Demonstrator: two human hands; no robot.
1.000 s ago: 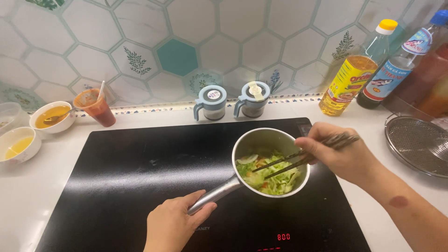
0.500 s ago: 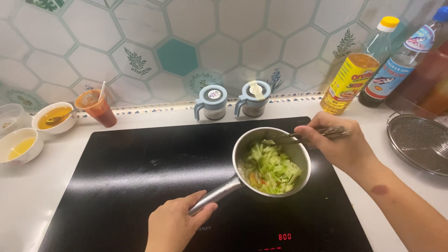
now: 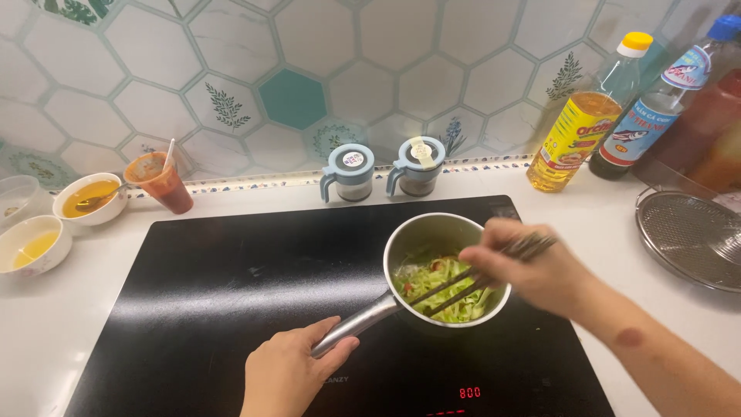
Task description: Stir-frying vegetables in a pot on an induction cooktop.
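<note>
**Pan of greens mid-stir on the hob**

Pan (image 3: 446, 266), small and of bare steel, sits on the right half of the black hob (image 3: 231, 293), whose red display is lit at the front edge. Inside lies a heap of pale green shredded leaves (image 3: 440, 289) with a few reddish and orange bits; the shreds look glossy and partly limp, not browned, so by my reading the cooking is under way but not finished. No plate or serving dish shows near the pan, so I judge that dishing up is not yet done.

The left hand (image 3: 289, 371) is curled around the end of the pan's long handle, thumb over the top, steadying it. The right hand (image 3: 532, 270) reaches over the pan's right rim and pinches a pair of dark chopsticks (image 3: 463, 286), their tips dug into the greens.

On the white bench (image 3: 587, 224) behind the hob stand two small lidded jars (image 3: 351, 171) side by side. To the left are two white bowls (image 3: 89, 202) of yellow liquid, one with a spoon in it, and a cup of red sauce (image 3: 162, 181) with a stick standing in it. None of these is near either hand. At the far right stand a bottle of oil (image 3: 579, 131) with a yellow cap, a darker bottle beside it, and a round metal strainer (image 3: 691, 235) lying flat, well apart from the pan.
</note>
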